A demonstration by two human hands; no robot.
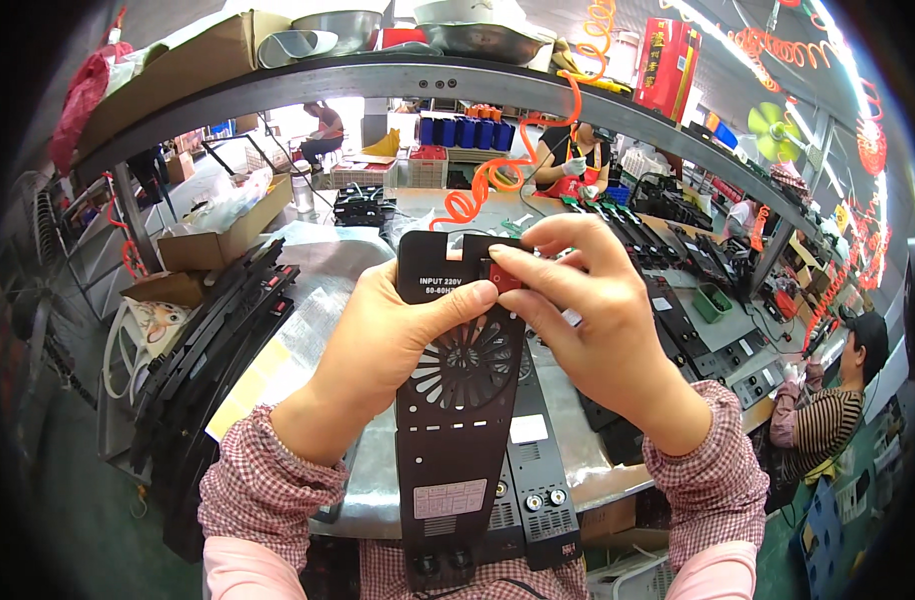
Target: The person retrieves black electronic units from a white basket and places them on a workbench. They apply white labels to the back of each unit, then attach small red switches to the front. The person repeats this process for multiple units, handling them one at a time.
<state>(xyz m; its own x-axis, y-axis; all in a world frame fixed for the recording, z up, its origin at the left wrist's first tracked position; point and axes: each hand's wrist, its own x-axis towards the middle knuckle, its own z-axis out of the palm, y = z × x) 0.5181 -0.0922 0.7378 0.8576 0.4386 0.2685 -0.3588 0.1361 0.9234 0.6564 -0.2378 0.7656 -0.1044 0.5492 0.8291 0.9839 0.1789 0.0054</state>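
A long black metal panel (448,425) with a round fan grille and a pale label stands tilted up in front of me, its lower end near my lap. My left hand (378,335) grips its upper left edge, the thumb lying across the front. At the top right of the panel, the fingers of my right hand (608,310) pinch a red rocker switch (502,279) against the panel. The left thumb tip touches the switch too. Whether the switch sits fully in its cutout is hidden by my fingers. Behind the panel lies another black panel (540,465) with two round sockets.
Stacked black panels (203,370) lean at the left of the metal bench (373,490). More panels (678,320) lie on the right, near a green tray (713,303). An orange coiled hose (468,200) hangs ahead below a loaded shelf (448,85). Co-workers sit ahead and right.
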